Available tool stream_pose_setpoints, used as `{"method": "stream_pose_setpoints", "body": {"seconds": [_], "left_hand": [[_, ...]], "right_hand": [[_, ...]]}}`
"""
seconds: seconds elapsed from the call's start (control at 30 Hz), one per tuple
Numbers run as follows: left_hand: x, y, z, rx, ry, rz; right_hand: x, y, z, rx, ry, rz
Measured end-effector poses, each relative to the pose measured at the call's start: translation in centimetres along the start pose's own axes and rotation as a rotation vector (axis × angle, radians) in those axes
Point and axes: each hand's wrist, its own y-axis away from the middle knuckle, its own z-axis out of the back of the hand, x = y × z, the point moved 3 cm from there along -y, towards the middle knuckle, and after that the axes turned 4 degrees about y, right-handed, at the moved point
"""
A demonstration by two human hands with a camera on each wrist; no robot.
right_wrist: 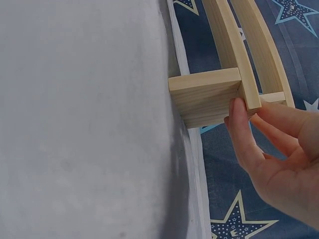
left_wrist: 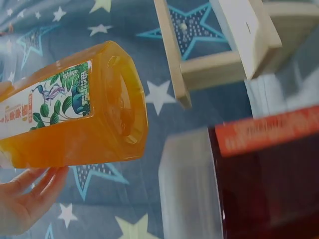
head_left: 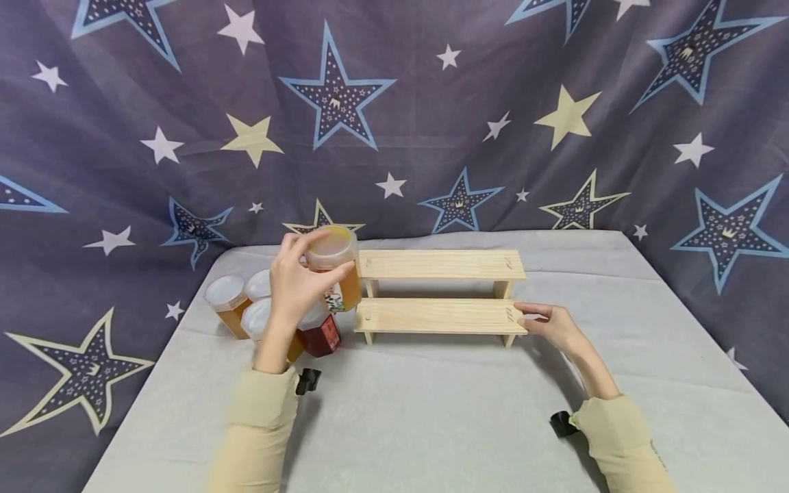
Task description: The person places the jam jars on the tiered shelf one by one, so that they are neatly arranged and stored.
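Note:
My left hand (head_left: 292, 281) grips an orange-amber plastic jar (head_left: 350, 291) near its pale lid, with thumb and fingers on opposite sides. The jar is raised beside the left end of a two-step wooden rack (head_left: 431, 316). A printed label with leaves and a bird shows on the jar (left_wrist: 75, 104) in the left wrist view, its base facing the rack. My right hand (head_left: 555, 327) pinches the right end of the rack's lower board, thumb on one face and fingers on the other, as the right wrist view shows around the board end (right_wrist: 249, 94).
Left of the rack stand several lidded jars, partly hidden by my left arm: an amber jar (head_left: 233, 316) and a dark red jar (head_left: 322, 337) among them. A pale cloth (head_left: 444, 418) covers the table, and a star-patterned curtain (head_left: 419, 116) hangs behind it.

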Motion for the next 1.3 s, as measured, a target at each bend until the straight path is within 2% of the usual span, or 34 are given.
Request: {"method": "stream_pose_setpoints", "body": {"seconds": [0.53,0.97,1.3], "left_hand": [[-2.5,-0.7,-5.8,0.071,0.122,0.041],[-4.4,-1.3,-10.9,0.154,0.109,0.092],[-5.9,-2.1,-14.5,0.189,0.098,0.079]], "right_hand": [[0.0,0.2,0.1,-0.005,-0.002,-0.004],[0.0,0.1,0.1,0.004,-0.031,0.016],[0.2,0.1,0.0,0.034,-0.114,0.063]]}}
